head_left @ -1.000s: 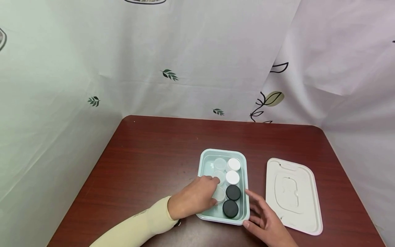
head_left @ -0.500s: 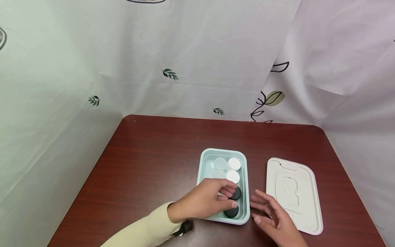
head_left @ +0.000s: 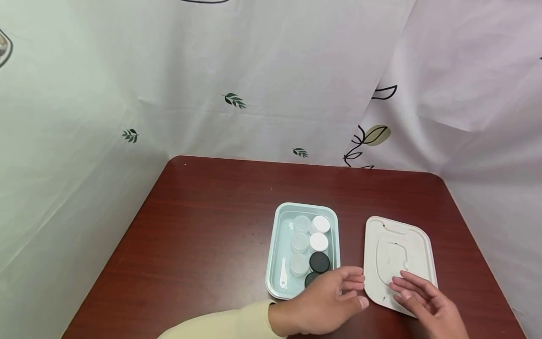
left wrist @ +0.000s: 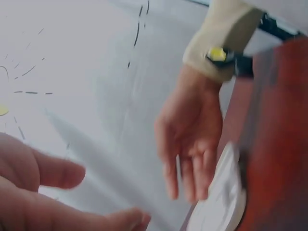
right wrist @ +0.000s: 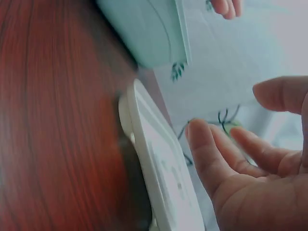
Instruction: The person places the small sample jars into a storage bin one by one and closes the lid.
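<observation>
A pale blue plastic box (head_left: 274, 240) stands on the table, holding small round jars in two columns. Three clear jars (head_left: 299, 264) fill the left one; two white-lidded jars (head_left: 319, 242) and two black-lidded jars (head_left: 319, 262) make up the right one. Beside the clear jars lies a small white flat stick (head_left: 283, 274). My left hand (head_left: 323, 299) hovers past the box's near right corner, fingers loosely bent, nothing in them, covering part of the nearest black lid. My right hand (head_left: 434, 306), also holding nothing, is over the near end of the white lid (head_left: 395, 256).
The dark red wooden table (head_left: 203, 235) has rounded far corners. A pale printed curtain (head_left: 271, 80) hangs behind it and along both sides. In the right wrist view the lid (right wrist: 166, 168) lies low on the tabletop, close to my fingers.
My left hand has left the clear jars and swung right across the box, uncovering the white stick. My right hand has moved from the box's right rim to over the lid.
</observation>
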`<state>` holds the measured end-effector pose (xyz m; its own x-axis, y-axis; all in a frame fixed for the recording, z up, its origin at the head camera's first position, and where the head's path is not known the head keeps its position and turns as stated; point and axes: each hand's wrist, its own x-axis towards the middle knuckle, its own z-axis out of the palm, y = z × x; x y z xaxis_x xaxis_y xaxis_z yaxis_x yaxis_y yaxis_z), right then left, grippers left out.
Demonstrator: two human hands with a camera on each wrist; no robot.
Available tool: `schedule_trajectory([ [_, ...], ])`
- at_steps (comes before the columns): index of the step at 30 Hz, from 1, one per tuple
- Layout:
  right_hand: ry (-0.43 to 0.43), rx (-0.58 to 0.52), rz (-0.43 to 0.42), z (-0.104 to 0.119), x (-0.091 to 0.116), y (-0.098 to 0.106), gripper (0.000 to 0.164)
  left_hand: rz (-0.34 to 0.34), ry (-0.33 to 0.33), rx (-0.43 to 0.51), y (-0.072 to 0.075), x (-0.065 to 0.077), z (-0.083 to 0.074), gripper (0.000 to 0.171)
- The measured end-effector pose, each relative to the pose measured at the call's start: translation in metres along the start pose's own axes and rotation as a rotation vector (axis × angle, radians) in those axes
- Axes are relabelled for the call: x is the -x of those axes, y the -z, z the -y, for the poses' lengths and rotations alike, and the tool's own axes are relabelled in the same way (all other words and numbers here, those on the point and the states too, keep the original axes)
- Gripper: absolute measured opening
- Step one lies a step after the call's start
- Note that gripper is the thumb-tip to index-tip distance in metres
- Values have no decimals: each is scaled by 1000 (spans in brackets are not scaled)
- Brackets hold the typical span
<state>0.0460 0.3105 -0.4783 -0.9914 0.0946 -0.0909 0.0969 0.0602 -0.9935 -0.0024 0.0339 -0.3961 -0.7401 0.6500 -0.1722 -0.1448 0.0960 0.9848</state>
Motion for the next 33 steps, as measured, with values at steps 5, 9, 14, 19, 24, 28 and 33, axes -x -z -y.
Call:
schedule_trajectory([
  [5, -138, 6, -155, -2, 2, 19, 31, -104, 39, 167, -30, -9, 9, 56],
  [9, -243, 50, -286, -1, 0, 31, 24, -195, 51, 251, -50, -17, 23, 59],
  [14, -324, 83, -394, -2, -4, 44, 14, -276, 45, 273, -68, -27, 41, 62],
  [19, -415, 65, -449, -4, -9, 52, 11, -320, 82, 166, -73, -36, 57, 64],
  [24, -477, 68, -514, -8, -14, 51, 11, -365, 140, 41, -75, -43, 68, 66],
  [28, -449, 52, -604, -11, -15, 51, 15, -398, 137, -34, -75, -47, 73, 64],
  [33, -412, 133, -697, -13, -16, 51, 26, -382, 97, -33, -74, -53, 77, 62],
])
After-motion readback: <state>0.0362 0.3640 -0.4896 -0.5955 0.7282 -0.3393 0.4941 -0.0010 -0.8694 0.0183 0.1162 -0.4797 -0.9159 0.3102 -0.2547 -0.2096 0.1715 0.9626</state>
